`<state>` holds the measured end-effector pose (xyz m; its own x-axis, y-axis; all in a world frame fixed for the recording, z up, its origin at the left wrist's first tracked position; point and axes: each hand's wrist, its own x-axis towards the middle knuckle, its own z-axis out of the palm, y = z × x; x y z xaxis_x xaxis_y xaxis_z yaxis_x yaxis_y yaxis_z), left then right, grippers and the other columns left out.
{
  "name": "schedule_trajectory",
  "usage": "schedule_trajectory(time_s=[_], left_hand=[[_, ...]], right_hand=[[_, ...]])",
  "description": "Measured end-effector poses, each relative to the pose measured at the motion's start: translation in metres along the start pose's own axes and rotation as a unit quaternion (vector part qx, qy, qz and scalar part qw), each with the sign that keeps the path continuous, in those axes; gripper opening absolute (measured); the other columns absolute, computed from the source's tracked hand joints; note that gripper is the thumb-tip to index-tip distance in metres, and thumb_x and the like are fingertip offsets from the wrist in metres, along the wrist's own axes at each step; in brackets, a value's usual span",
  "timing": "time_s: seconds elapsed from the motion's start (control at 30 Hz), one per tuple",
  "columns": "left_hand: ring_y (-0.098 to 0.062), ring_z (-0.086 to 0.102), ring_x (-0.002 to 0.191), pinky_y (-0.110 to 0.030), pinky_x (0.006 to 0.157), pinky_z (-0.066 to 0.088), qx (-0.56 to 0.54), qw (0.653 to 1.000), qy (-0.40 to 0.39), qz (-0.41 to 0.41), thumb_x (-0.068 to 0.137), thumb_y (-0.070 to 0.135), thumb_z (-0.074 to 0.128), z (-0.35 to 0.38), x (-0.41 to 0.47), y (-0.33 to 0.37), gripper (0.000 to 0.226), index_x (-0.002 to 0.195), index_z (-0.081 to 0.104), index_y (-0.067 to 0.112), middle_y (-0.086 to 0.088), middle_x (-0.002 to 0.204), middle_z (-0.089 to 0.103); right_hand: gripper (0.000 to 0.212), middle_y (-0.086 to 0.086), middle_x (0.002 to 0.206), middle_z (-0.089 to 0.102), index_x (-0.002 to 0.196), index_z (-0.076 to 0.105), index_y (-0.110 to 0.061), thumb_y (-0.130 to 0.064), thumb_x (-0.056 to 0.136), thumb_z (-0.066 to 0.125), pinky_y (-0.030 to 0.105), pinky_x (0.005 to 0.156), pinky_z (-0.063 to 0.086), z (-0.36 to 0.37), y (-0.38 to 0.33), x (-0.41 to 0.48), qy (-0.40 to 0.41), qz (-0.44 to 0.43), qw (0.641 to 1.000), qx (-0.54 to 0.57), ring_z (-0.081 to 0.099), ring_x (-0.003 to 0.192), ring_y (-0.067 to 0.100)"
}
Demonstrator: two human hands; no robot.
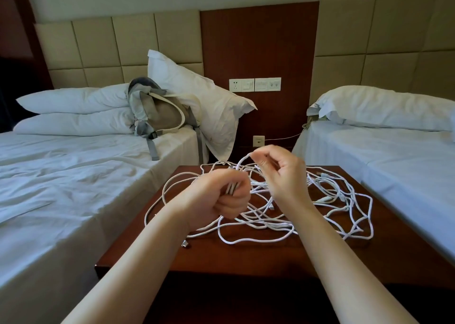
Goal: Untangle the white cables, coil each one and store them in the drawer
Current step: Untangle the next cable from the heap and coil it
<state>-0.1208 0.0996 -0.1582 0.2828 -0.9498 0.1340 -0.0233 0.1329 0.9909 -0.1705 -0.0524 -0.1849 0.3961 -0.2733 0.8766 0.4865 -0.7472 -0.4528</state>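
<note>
- White cables [270, 222] lie in one loose tangle on the dark wood nightstand [369, 262]. That's centre to lower right of frame, betw. the left-frame bed [73, 188] & the right-frame bed [406, 163].
- Your left hand [221, 198], centre frame, is fisted round a bunch of strands. A few parallel pieces show at the fist's opening; can't tell if they're cord or plug ends.
- Your right hand [283, 176], just right of it & a bit higher, pinches one raised loop [242, 160] betw. thumb & fingertip. Its other fingers are loosely curled.
- Handling, my read: light, thin, limp cord w/ no stiffness. It'll sag when lifted & drag neighbouring strands along.
- The jacket looks matte, so it prob. has some grip. Expect crossings to snag rather than slide free.
- The cord run is prob. not fragile, but the plug ends are the weak pt. One metal plug [185, 244] lies at the lower-left edge of the pile, & more sit in the tangle right of centre. Don't yank a plug thru a knot.
- Where to hold: pick a plug end, grip the cord just behind it & feed it back thru the loops.
- Use a fingertip pinch for singling out a strand. Keep the whole fist for the turns you've gathered.
- Pull slow, since hard tugs likely tighten the crossings.
- Drawer isn't in view, so I can't tell where it opens.
</note>
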Motion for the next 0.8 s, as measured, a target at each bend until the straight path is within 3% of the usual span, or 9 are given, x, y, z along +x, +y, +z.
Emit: schedule_trajectory(time_s=[0.13, 0.23, 0.37, 0.47, 0.53, 0.6, 0.67, 0.73, 0.8], left_hand=[[-0.004, 0.028, 0.041, -0.015, 0.040, 0.028, -0.135, 0.986, -0.071, 0.059, 0.076, 0.031, 0.062, -0.009, 0.002, 0.001, 0.026, 0.057, 0.050, 0.016, 0.008, 0.046, 0.035], [-0.007, 0.028, 0.045, -0.019, 0.045, 0.032, -0.210, 0.969, -0.065, 0.115, 0.072, 0.024, 0.060, -0.019, 0.002, 0.001, 0.017, 0.063, 0.053, 0.012, 0.005, 0.051, 0.039], [-0.007, 0.036, 0.045, -0.020, 0.049, 0.038, -0.242, 0.956, 0.040, 0.159, 0.077, 0.019, 0.043, -0.022, 0.000, 0.001, 0.022, 0.061, 0.057, 0.014, 0.006, 0.052, 0.039], [-0.008, 0.039, 0.047, -0.019, 0.050, 0.042, -0.247, 0.944, 0.117, 0.184, 0.080, 0.019, 0.040, -0.016, 0.002, 0.005, 0.020, 0.067, 0.053, 0.013, 0.004, 0.053, 0.041], [-0.008, 0.040, 0.048, -0.018, 0.052, 0.041, -0.244, 0.934, 0.176, 0.195, 0.087, 0.018, 0.036, -0.014, 0.002, 0.010, 0.018, 0.072, 0.045, 0.012, 0.004, 0.053, 0.042], [-0.008, 0.040, 0.047, -0.019, 0.054, 0.038, -0.252, 0.918, 0.231, 0.201, 0.097, 0.016, 0.028, -0.015, 0.003, 0.014, 0.029, 0.072, 0.042, 0.014, 0.004, 0.051, 0.042], [-0.007, 0.041, 0.044, -0.020, 0.057, 0.035, -0.262, 0.901, 0.276, 0.208, 0.101, 0.017, 0.024, -0.013, 0.006, 0.018, 0.035, 0.071, 0.041, 0.014, 0.004, 0.049, 0.043], [-0.007, 0.043, 0.042, -0.021, 0.058, 0.034, -0.243, 0.886, 0.322, 0.228, 0.102, 0.016, 0.025, -0.010, 0.008, 0.018, 0.035, 0.071, 0.041, 0.014, 0.005, 0.047, 0.045], [-0.007, 0.046, 0.047, -0.020, 0.056, 0.038, -0.171, 0.869, 0.383, 0.264, 0.101, 0.012, 0.029, -0.011, 0.007, 0.017, 0.031, 0.074, 0.044, 0.013, 0.005, 0.049, 0.049]], right_hand=[[0.030, -0.018, 0.053, 0.052, 0.075, 0.066, -0.017, -0.037, 0.089, 0.048, 0.015, 0.054, 0.033, 0.013, 0.004, -0.015, -0.128, 0.073, 0.989, 0.028, 0.047, 0.053, 0.002], [0.035, -0.014, 0.048, 0.044, 0.060, 0.054, -0.022, -0.042, 0.086, 0.042, 0.015, 0.053, 0.029, 0.022, -0.001, -0.018, -0.188, 0.073, 0.979, 0.024, 0.041, 0.051, 0.004], [0.045, -0.017, 0.047, 0.042, 0.055, 0.041, -0.033, -0.020, 0.097, 0.050, 0.018, 0.054, 0.028, 0.024, -0.002, -0.020, -0.249, 0.087, 0.964, 0.023, 0.039, 0.049, 0.002], [0.030, -0.013, 0.051, 0.046, 0.074, 0.066, -0.034, -0.024, 0.097, 0.050, 0.018, 0.058, 0.033, 0.025, -0.007, -0.021, -0.295, 0.105, 0.950, -0.001, 0.044, 0.053, 0.001], [0.023, -0.008, 0.059, 0.054, 0.079, 0.067, -0.025, -0.024, 0.096, 0.051, 0.021, 0.063, 0.040, 0.025, -0.008, -0.022, -0.318, 0.107, 0.942, -0.019, 0.050, 0.059, 0.003], [0.029, -0.002, 0.060, 0.057, 0.064, 0.054, -0.023, -0.025, 0.092, 0.055, 0.032, 0.066, 0.045, 0.025, -0.009, -0.022, -0.318, 0.096, 0.943, -0.029, 0.053, 0.061, 0.012], [0.037, -0.005, 0.056, 0.051, 0.055, 0.045, -0.024, -0.026, 0.089, 0.060, 0.029, 0.062, 0.041, 0.025, -0.010, -0.021, -0.305, 0.074, 0.948, -0.050, 0.049, 0.058, 0.010], [0.030, -0.008, 0.062, 0.057, 0.057, 0.055, -0.022, -0.022, 0.086, 0.064, 0.023, 0.064, 0.042, 0.027, -0.011, -0.021, -0.284, 0.052, 0.957, -0.035, 0.053, 0.065, 0.007], [0.022, -0.002, 0.070, 0.065, 0.063, 0.065, -0.011, -0.023, 0.081, 0.062, 0.027, 0.070, 0.047, 0.027, -0.011, -0.022, -0.249, 0.046, 0.967, 0.002, 0.058, 0.074, 0.012]])
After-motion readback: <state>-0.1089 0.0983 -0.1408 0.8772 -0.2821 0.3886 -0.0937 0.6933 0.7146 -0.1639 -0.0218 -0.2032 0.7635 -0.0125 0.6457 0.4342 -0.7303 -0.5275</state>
